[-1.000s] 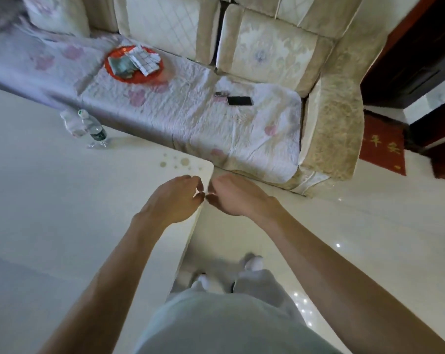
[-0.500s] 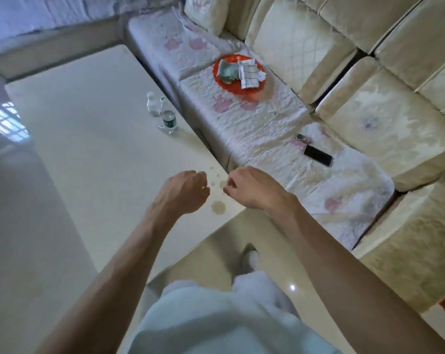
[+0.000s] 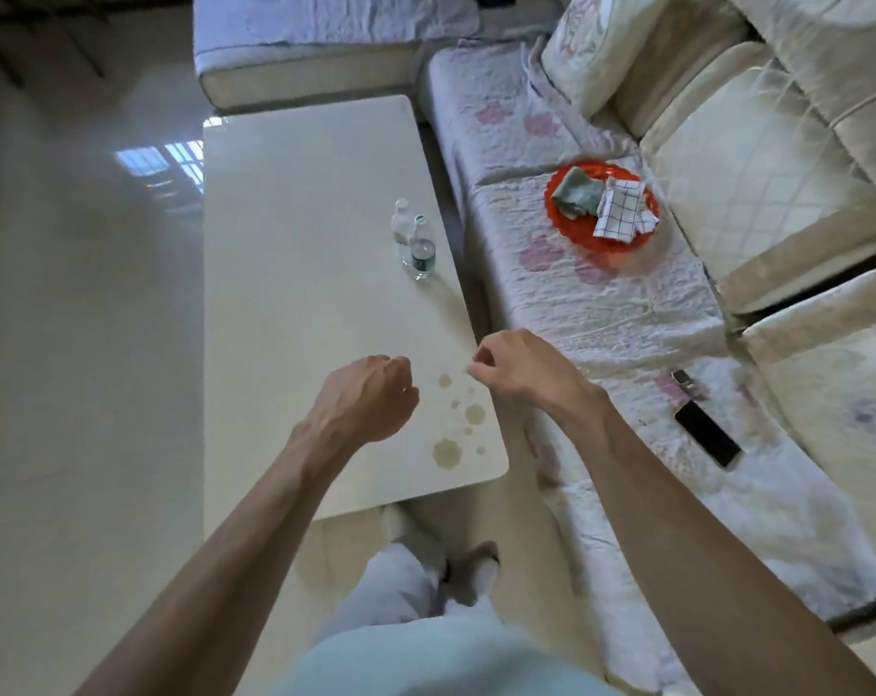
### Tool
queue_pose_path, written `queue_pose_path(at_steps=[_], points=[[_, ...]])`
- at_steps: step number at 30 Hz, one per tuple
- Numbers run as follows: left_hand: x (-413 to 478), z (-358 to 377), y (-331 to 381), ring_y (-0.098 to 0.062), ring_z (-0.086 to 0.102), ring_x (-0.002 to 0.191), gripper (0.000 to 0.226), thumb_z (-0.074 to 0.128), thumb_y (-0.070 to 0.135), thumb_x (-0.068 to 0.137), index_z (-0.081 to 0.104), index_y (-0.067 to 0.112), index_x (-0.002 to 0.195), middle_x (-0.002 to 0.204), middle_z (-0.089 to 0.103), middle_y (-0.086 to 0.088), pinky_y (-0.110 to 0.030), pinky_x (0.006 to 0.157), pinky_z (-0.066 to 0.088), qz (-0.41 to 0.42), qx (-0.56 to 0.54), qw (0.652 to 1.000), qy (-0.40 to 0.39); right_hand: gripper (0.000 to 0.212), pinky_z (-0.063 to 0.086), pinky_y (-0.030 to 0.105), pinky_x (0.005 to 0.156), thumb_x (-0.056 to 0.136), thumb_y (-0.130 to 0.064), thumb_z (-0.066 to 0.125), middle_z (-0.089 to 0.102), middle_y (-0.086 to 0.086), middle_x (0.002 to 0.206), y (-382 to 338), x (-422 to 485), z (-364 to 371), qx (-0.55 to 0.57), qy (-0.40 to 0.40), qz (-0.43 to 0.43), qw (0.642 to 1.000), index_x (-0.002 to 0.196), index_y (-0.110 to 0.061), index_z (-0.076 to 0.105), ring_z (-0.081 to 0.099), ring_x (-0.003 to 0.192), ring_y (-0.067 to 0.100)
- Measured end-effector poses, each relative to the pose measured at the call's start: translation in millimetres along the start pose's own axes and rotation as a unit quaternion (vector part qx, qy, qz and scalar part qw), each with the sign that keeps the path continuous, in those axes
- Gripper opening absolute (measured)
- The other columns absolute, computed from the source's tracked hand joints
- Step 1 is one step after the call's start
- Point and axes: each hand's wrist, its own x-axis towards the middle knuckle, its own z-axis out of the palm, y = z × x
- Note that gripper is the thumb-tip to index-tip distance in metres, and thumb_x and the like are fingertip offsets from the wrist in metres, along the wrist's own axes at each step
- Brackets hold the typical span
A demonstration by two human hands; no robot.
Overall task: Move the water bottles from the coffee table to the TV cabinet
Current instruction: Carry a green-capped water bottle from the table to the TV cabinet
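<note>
Two water bottles (image 3: pixel 415 239) stand touching near the desk's (image 3: pixel 295 273) sofa-side edge, beyond the left hand (image 3: pixel 370 399) and right hand (image 3: pixel 514 366), both loosely curled, empty; a careless reach could topple them.

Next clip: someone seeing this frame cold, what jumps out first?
Probably the red plate holding folded cloths on the sofa's quilted cover, the one strong colour in a pale room. Next, two small water bottles standing together near the coffee table's sofa-side edge, with the left hand and right hand loosely curled and empty above its near corner. A black phone lies on the sofa.
</note>
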Motion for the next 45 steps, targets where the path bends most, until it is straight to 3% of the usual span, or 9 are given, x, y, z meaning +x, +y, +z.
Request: queue_pose_path(at_steps=[3, 6, 16, 25, 32, 36, 40, 45], points=[[19, -2, -7, -0.028, 0.065, 0.092, 0.029, 0.043, 0.032, 0.096, 0.063, 0.014, 0.104, 0.103, 0.068, -0.006, -0.035, 0.074, 0.052, -0.004, -0.008, 1.000, -0.006, 0.027, 0.054, 0.042, 0.075, 0.087, -0.033, 0.052, 0.069, 0.007, 0.089, -15, 28, -4, -0.018, 0.004, -0.011, 1.000, 0.082, -0.012, 0.069, 0.064, 0.085, 0.028], [47, -2, -20, -0.028, 0.065, 0.091, 0.028, 0.042, 0.031, 0.096, 0.062, 0.013, 0.104, 0.102, 0.068, -0.007, -0.036, 0.073, 0.050, -0.002, -0.018, 1.000, 0.005, 0.030, 0.056, 0.044, 0.075, 0.087, -0.034, 0.052, 0.070, 0.007, 0.086, -24, 50, -1, -0.031, -0.009, -0.009, 0.999, 0.084, -0.010, 0.070, 0.065, 0.080, 0.027], [123, 15, -42, -0.032, 0.062, 0.100, 0.028, 0.042, 0.028, 0.096, 0.061, 0.012, 0.108, 0.107, 0.066, -0.010, -0.037, 0.078, 0.049, -0.048, -0.069, 0.996, -0.009, 0.029, 0.055, 0.044, 0.080, 0.091, -0.035, 0.051, 0.070, 0.007, 0.099, -17, 146, -5, -0.066, -0.041, -0.057, 0.995, 0.095, -0.014, 0.071, 0.065, 0.088, 0.025], [241, 60, -52, -0.030, 0.061, 0.096, 0.025, 0.042, 0.027, 0.095, 0.060, 0.013, 0.105, 0.104, 0.065, -0.007, -0.038, 0.075, 0.049, -0.116, -0.078, 0.990, 0.001, 0.027, 0.051, 0.037, 0.080, 0.089, -0.031, 0.050, 0.070, 0.006, 0.108, 43, 280, 12, -0.070, -0.070, -0.098, 0.990, 0.102, -0.018, 0.069, 0.063, 0.098, 0.028], [349, 129, -44, -0.034, 0.060, 0.094, 0.024, 0.041, 0.027, 0.095, 0.059, 0.012, 0.102, 0.101, 0.063, -0.009, -0.038, 0.075, 0.049, -0.142, -0.135, 0.980, 0.020, 0.035, 0.049, 0.039, 0.091, 0.086, -0.028, 0.054, 0.067, 0.002, 0.112, 104, 406, 63, -0.010, -0.063, -0.028, 0.998, 0.120, -0.018, 0.058, 0.060, 0.108, 0.025], [379, 176, -45, -0.032, 0.060, 0.088, 0.024, 0.038, 0.027, 0.096, 0.057, 0.013, 0.099, 0.096, 0.061, -0.007, -0.036, 0.069, 0.045, -0.176, -0.162, 0.970, 0.035, 0.063, 0.047, 0.038, 0.098, 0.080, -0.032, 0.066, 0.056, 0.004, 0.127, 119, 466, 98, 0.099, 0.000, 0.005, 0.995, 0.135, -0.014, 0.042, 0.057, 0.114, 0.021], [382, 215, -48, -0.029, 0.061, 0.084, 0.023, 0.037, 0.027, 0.096, 0.057, 0.015, 0.097, 0.093, 0.062, -0.004, -0.039, 0.071, 0.051, -0.193, -0.186, 0.963, 0.036, 0.091, 0.036, 0.026, 0.101, 0.073, -0.039, 0.077, 0.040, 0.009, 0.143, 117, 511, 126, 0.167, 0.052, 0.014, 0.985, 0.145, -0.012, 0.028, 0.046, 0.127, 0.021], [373, 239, -50, -0.025, 0.061, 0.081, 0.024, 0.035, 0.029, 0.098, 0.056, 0.017, 0.098, 0.092, 0.062, 0.000, -0.041, 0.071, 0.052, -0.208, -0.199, 0.958, 0.012, 0.093, 0.036, 0.027, 0.105, 0.068, -0.042, 0.080, 0.045, 0.009, 0.138, 109, 543, 146, 0.200, 0.129, -0.006, 0.971, 0.142, -0.012, 0.034, 0.044, 0.128, 0.021]])
